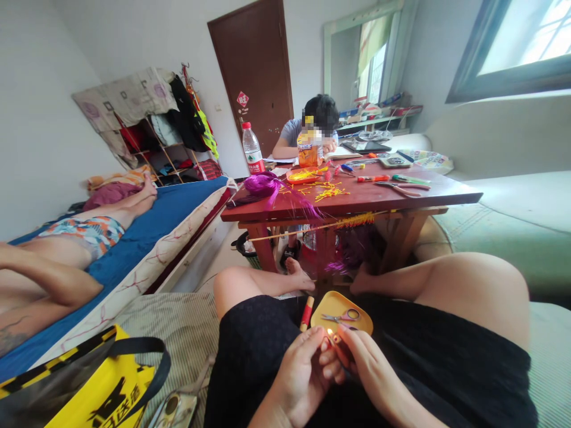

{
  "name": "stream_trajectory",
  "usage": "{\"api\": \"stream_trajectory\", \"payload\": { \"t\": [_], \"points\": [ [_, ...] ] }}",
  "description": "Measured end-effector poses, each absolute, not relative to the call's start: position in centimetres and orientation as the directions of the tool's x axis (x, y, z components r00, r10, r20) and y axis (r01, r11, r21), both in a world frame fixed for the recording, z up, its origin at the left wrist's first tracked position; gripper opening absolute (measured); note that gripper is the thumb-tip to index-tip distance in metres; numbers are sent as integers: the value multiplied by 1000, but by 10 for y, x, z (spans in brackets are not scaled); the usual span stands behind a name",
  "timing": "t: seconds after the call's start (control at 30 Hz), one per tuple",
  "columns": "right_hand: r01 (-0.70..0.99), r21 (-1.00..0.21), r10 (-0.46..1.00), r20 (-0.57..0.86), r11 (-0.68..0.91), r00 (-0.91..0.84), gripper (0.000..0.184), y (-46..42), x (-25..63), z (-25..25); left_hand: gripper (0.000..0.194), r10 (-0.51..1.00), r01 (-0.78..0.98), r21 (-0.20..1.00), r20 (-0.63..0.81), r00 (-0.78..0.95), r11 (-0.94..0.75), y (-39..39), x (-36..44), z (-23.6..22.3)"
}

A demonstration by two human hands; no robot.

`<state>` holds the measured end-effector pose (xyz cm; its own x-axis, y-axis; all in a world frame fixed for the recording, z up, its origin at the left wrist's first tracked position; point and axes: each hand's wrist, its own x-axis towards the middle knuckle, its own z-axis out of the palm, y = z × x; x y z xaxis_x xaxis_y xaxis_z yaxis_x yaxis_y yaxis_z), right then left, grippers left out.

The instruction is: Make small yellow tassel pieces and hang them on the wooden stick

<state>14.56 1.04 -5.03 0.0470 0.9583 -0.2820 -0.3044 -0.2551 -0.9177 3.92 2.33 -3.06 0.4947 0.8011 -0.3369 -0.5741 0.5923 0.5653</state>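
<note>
Orange and likely plastic: a lighter (342, 355). Looks light, hard and a bit slick; best held low, away from the hot flame (330, 331). Tucked inside the right hand (363, 359), between thumb and fingers. Just beside, left hand (303, 362) with fingertips pinched together near the flame; cannot tell on what. Just past both hands, yellow tray (339, 301) with little scissors (341, 317). Farther off, red table (370, 197).

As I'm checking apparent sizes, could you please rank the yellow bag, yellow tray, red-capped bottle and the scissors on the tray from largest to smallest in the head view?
1. Yellow bag, cut off by the frame
2. Yellow tray, partly covered
3. Red-capped bottle
4. Scissors
</note>
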Motion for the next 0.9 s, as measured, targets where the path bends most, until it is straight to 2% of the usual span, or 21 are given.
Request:
{"api": "stream_trajectory", "payload": {
  "t": [0.47,0.9],
  "points": [
    [-299,-930,969,-240,-215,51,55,11,146,-52,33,804,-577,564,-347,484,591,24,39,-28],
    [-347,-911,965,-257,-224,50,53,12,147,-58,32,810,-586,567,-321,490,579,25,40,-28]
  ]
}}
